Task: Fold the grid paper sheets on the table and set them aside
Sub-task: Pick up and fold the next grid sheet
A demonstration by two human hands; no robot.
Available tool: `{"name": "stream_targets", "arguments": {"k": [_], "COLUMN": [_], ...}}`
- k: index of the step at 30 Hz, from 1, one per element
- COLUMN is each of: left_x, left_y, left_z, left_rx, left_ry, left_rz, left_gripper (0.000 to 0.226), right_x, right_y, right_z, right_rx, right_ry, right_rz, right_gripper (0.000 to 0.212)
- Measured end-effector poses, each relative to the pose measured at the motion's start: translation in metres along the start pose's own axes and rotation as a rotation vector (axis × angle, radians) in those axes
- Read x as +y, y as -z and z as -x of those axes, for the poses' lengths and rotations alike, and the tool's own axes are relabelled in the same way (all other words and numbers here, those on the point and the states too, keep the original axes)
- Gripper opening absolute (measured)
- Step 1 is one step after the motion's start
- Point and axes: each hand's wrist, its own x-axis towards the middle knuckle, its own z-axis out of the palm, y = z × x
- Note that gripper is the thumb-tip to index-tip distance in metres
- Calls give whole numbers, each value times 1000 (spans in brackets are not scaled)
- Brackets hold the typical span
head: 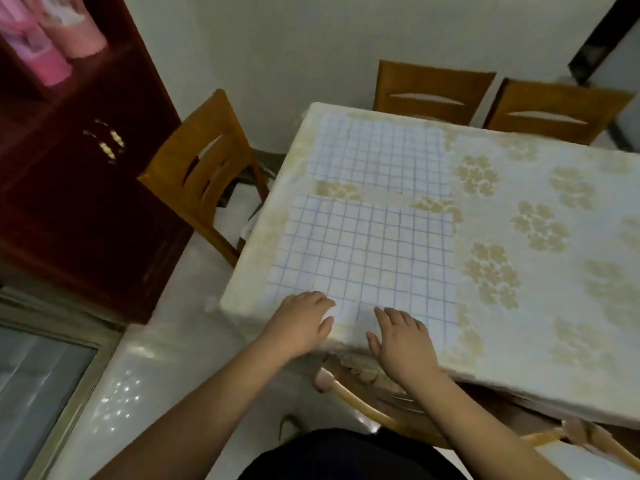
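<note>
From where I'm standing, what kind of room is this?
Probably a home dining room: a table under a flowered tablecloth, wooden chairs pulled up around it, and a dark red wooden cabinet against the wall.

The worktop (pixel 519 237) is covered by a pale cloth (pixel 571 306) printed with tan flower clusters. Two grid paper sheets lie flat on it, apart: the near sheet (pixel 367 258) at the front edge, the far sheet (pixel 377 157) behind it.
</note>
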Motion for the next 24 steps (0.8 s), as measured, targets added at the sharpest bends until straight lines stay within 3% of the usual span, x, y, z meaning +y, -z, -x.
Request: {"name": "stream_targets", "arguments": {"k": [9,19,24], "left_x": [-19,-37,-44], "left_y": [-23,-57,-80], "left_z": [-46,-77,-82], "left_rx": [-160,-228,-223], "left_ry": [-121,-107,-80], "left_rz": [-79,-153,-200], "left_gripper": [44,57,67], "right_x": [-8,10,28], "right_y": [-16,-43,-53], "right_z": [-10,-46,-58], "right_rx": [-54,-79,-63], "right_ry": [-91,14,40], "right_rz": [-62,-10,-18], "right_gripper": [57,54,67]}}
